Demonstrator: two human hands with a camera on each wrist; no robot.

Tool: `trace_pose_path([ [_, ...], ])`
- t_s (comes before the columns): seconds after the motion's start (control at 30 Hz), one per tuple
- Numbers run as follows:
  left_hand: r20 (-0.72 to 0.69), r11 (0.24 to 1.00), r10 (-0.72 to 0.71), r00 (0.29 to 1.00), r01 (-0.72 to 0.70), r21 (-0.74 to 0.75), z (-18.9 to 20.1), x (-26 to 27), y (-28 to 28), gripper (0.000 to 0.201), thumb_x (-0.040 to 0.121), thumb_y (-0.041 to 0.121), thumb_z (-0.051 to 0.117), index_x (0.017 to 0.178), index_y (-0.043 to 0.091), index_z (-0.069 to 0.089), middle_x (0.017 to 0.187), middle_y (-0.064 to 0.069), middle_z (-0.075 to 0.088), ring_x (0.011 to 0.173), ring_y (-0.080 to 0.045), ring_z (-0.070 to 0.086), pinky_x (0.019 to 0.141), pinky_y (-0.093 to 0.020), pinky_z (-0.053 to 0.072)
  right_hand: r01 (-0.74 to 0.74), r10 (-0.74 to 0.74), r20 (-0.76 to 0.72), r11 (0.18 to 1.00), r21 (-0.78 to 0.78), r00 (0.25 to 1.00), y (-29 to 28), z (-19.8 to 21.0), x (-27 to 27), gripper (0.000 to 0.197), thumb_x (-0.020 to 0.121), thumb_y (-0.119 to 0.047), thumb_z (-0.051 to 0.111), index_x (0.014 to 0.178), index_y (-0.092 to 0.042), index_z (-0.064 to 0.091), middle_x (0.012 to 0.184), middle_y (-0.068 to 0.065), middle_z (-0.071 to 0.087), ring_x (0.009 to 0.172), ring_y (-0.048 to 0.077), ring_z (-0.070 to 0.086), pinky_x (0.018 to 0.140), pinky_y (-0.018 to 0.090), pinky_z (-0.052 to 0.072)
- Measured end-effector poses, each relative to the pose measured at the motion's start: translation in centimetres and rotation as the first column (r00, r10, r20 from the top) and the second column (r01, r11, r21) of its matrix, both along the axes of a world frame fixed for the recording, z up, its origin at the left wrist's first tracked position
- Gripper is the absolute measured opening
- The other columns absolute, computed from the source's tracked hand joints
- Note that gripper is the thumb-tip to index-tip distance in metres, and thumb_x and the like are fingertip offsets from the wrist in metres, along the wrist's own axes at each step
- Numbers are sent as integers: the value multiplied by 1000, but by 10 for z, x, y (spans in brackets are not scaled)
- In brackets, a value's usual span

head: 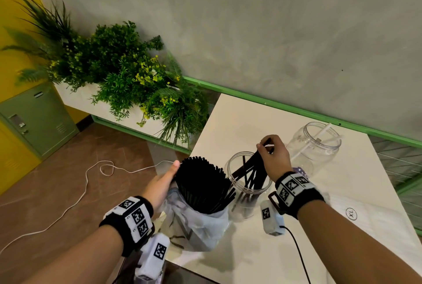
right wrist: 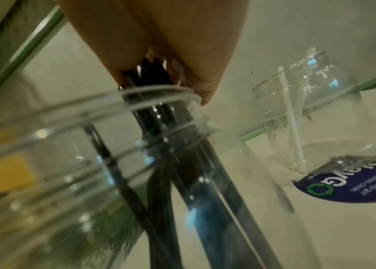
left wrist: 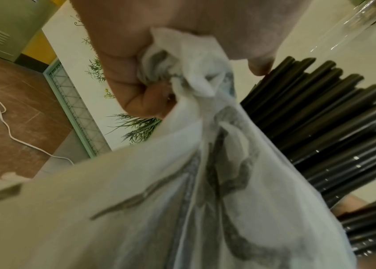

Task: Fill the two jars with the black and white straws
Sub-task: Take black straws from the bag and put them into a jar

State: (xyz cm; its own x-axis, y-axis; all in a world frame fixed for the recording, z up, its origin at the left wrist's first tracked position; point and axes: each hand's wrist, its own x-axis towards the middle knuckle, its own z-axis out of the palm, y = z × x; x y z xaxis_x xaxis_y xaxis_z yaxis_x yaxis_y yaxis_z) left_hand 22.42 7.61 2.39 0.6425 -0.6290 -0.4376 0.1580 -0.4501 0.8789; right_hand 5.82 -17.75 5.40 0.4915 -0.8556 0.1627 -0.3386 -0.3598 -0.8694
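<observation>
Nearest, at the table's (head: pixel 239 258) front-left corner, a crumpled translucent white plastic bag (head: pixel 194 226) with grey print stands upright; the left hand (head: pixel 159 186) clenches a bunched fold of its film, thumb tip touching the straws. Out of the bag's mouth fans a dense bundle of black straws (head: pixel 201 183), thin, glossy, round tubes with cut ends level. Both wrists carry black bands with square coded markers, and a small white unit with a black cable (head: pixel 296 251) hangs below the right wrist, over the tabletop. Just right of the bag stands the near jar (head: pixel 249 189), clear ribbed plastic with a wide threaded neck; several black straws lean crossed inside it. The right hand (head: pixel 275 158) hovers over this jar's mouth, fingers curled round the upper ends of a small bunch of black straws (head: pixel 258 162) whose lower ends sit inside the jar. Beyond and to the right stands the far jar (head: pixel 317 144), the same clear type, with white straws (head: pixel 322 134) leaning against its rim. A dark blue round printed label (right wrist: pixel 355 183) lies on the table beside this jar. Further off, a white cord (head: pixel 86 181) trails on the brown floor, with green plants (head: pixel 127 73) against the grey wall.
</observation>
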Motion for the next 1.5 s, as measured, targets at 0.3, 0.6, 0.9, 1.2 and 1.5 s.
trace_pose_path([
  [0.3, 12, 1000, -26, 1000, 26, 5, 0, 1, 2, 77, 56, 95, 32, 100, 40, 64, 117, 0, 66, 110, -16, 58, 97, -34, 38, -90, 79, -58, 971, -221, 995, 4, 3, -7, 46, 94, -18, 55, 137, -23, 41, 122, 0, 52, 106, 16, 51, 92, 30, 41],
  [0.6, -1, 999, -26, 1000, 26, -31, 4, -1, 2, 54, 76, 77, 33, 102, 38, 61, 113, 5, 62, 107, -12, 54, 94, -29, 33, -401, 199, -430, 796, -453, 881, 49, 7, -19, 36, 88, -13, 65, 123, -10, 58, 118, 9, 56, 107, 29, 49, 94, 34, 41],
  [0.9, -14, 998, -21, 1000, 20, -52, 4, -3, 3, 65, 80, 74, 36, 121, 29, 60, 123, 3, 61, 115, -14, 54, 100, -31, 34, -441, 14, -689, 777, -448, 725, 55, 8, 12, 43, 86, -35, 58, 126, -20, 55, 129, 7, 48, 118, 31, 38, 89, 44, 46],
  [1.2, -14, 999, -26, 1000, 25, -38, -2, -1, 6, 87, 55, 95, 38, 113, 35, 64, 120, 7, 65, 114, -12, 56, 108, -39, 35, -507, 103, -623, 690, -517, 775, 46, -4, 20, 21, 76, -13, 69, 97, -13, 66, 99, 7, 60, 99, 33, 50, 76, 44, 51],
  [1.5, -10, 998, -49, 999, 48, -37, 0, -1, 8, 84, 58, 93, 37, 110, 34, 66, 116, 8, 67, 113, -11, 58, 107, -39, 36, -329, 113, -358, 703, -631, 927, 24, 8, -3, 26, 70, 14, 66, 82, -9, 65, 85, 3, 62, 81, 28, 51, 66, 35, 47],
])
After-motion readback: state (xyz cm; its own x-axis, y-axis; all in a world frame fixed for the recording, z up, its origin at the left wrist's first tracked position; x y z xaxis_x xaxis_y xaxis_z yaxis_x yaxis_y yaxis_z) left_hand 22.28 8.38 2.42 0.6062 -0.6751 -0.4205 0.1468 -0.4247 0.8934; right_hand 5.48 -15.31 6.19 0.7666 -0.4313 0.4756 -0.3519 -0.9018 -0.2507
